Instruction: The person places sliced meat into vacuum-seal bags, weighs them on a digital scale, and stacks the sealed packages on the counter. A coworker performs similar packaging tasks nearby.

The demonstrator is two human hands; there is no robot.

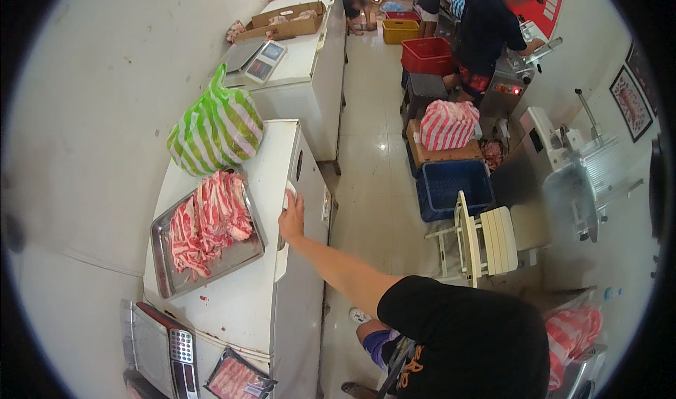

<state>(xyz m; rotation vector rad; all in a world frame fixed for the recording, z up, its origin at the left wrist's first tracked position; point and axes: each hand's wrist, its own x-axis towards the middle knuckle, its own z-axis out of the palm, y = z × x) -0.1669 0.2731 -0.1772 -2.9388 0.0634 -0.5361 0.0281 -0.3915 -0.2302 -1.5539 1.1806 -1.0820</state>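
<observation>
My right hand [292,219] is at the front edge of a white chest freezer [257,272], its fingers closed on the lid's white handle [289,190]. My left hand is out of view. On the lid sits a metal tray [232,258] piled with long strips of raw, fatty red meat [211,219]. Behind the tray stands a knotted green-and-white striped plastic bag [217,124], full. Nearer lies a sealed pack of sliced meat [239,376] beside a digital scale [158,353].
A second freezer [299,96] bears another scale [257,58] and a cardboard box [289,22]. Across the tiled aisle are a blue crate [454,188], a folding chair [486,241], a red-striped bag [448,124] and a slicer [570,160]. Several people are at the far end.
</observation>
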